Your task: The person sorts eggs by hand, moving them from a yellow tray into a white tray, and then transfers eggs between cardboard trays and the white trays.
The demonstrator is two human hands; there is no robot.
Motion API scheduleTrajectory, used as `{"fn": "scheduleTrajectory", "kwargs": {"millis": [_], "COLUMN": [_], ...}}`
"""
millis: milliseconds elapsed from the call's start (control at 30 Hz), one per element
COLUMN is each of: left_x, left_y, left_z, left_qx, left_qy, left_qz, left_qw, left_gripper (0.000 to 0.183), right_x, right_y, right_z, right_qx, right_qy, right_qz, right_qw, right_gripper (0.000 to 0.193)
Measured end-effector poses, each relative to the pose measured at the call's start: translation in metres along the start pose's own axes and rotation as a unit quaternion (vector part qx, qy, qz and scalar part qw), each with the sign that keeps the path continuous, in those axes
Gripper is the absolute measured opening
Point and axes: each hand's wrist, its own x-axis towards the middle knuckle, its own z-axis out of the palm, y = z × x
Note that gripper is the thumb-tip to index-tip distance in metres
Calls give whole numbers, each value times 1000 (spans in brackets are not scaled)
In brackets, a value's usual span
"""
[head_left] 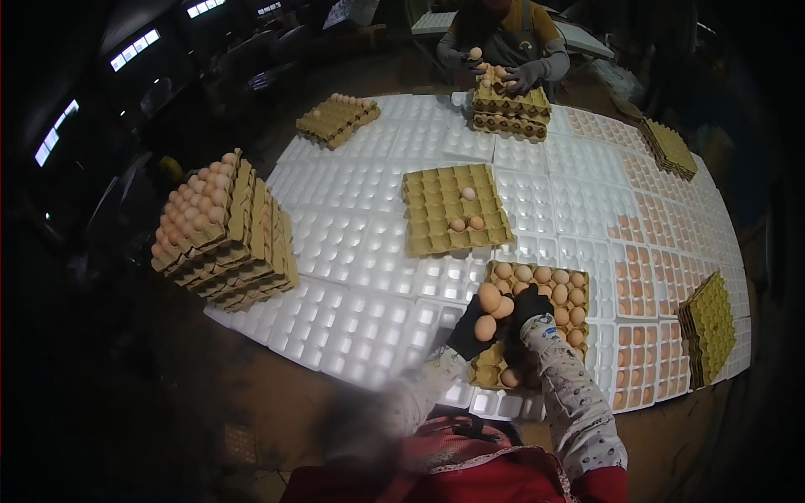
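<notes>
My left hand, in a black glove, is closed round brown eggs; three show, bunched above the palm. Beside it my right hand, also black-gloved, reaches over a tan pulp egg tray. Its fingers are curled down among the eggs, and what they grip, if anything, is hidden. Brown eggs fill the tray's far rows and right side. Near its front edge the cups are partly bare, with an egg close to my right wrist. Under the tray lie white plastic trays with square cups.
Another pulp tray holds three eggs mid-table. At left rises a stack of full egg trays. Stacked pulp trays stand at right, near white trays of eggs. Across the table, a person's gloved hands handle eggs over stacked trays.
</notes>
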Motion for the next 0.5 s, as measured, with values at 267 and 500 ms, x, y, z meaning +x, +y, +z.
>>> {"fn": "scheduleTrajectory", "kwargs": {"millis": [267,500], "left_x": [-26,-6], "left_y": [-10,18], "left_z": [11,57], "left_qx": [-218,-538], "left_qy": [46,-5], "left_qz": [-114,-231], "left_qw": [968,810], "left_gripper": [63,60], "right_x": [3,-7], "right_y": [8,80], "right_z": [11,41], "right_qx": [40,143], "right_qy": [-18,165], "right_qz": [41,-42], "right_qw": [998,975], "right_gripper": [86,75]}}
